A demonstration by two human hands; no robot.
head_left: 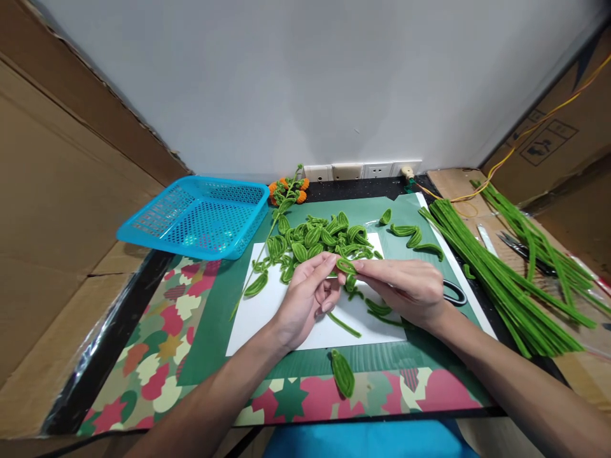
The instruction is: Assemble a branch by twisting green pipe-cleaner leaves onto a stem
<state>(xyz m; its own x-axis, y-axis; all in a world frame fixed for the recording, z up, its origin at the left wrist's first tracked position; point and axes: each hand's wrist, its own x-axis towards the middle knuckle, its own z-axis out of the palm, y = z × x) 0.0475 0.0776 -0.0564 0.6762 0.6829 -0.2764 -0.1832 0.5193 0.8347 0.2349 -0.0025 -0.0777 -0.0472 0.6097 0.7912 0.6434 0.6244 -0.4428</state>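
Leaf (346, 266) of fuzzy green wire is held at frame centre, pinched by both left hand (309, 287) and right hand (414, 286); shaping seems under way, and a steady pinch seems needed for further bending.

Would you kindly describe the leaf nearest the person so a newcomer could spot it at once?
Start at the green sheet and move to its near edge, where the patterned border begins. The leaf lies across that seam. Unlike those in the pile farther off, it lies alone.
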